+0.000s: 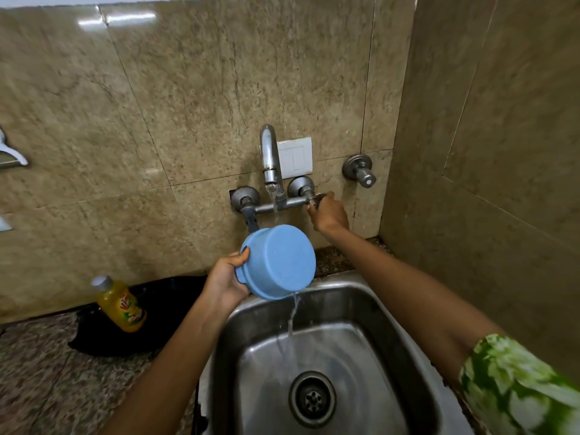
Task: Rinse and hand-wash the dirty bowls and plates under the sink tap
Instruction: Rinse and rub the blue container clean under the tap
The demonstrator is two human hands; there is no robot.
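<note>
— What does each hand's grip hold?
— The left hand [226,277] grips a blue bowl [277,262] by its rim, tipped with its base toward the camera, over the steel sink [389,312]. The right hand [329,213] curls around the tap's right handle [314,200].
— And around them?
— Water runs from the spout [270,158] and spills off the bowl. A yellow bottle [120,304], possibly dish soap, stands on the bench [47,381].

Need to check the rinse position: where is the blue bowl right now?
In the head view, the blue bowl is centre frame, gripped by the left hand, tipped over the sink's back edge, just below the running tap.
</note>
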